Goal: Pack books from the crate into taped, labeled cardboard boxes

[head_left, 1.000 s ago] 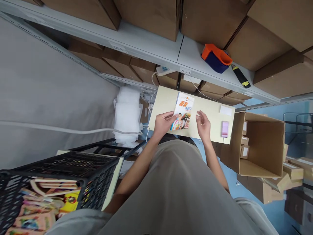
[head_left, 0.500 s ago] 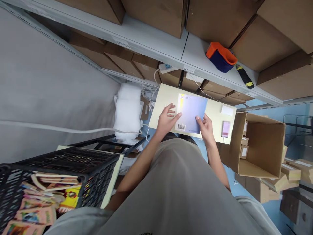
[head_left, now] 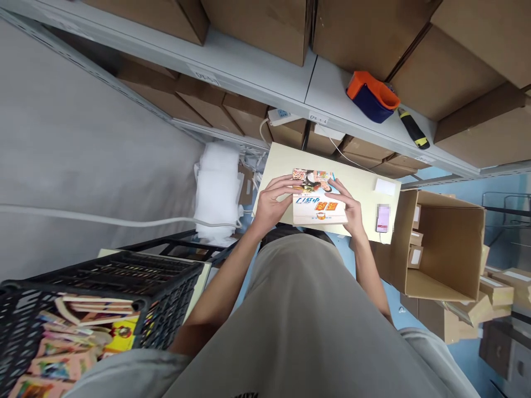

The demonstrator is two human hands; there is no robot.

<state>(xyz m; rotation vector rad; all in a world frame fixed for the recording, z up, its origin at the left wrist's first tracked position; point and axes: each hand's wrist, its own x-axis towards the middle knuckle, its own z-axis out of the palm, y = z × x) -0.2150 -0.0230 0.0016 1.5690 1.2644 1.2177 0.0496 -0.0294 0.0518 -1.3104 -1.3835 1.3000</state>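
Book (head_left: 318, 205), perhaps on cream tabletop (head_left: 363, 190), grey shelving (head_left: 257, 63) beyond

The fingers of your left hand (head_left: 271, 207) and right hand (head_left: 353, 214) hide parts of the side edges of the book (head_left: 317, 202), and the finest print between them is too small for you to read. To the right of your right fingers, the screen of the phone (head_left: 382, 219) is partly pixelated; far above your fingers, cardboard boxes (head_left: 265, 27) run past the top edge, and well below-left of them the black crate (head_left: 143, 305) is cut off.
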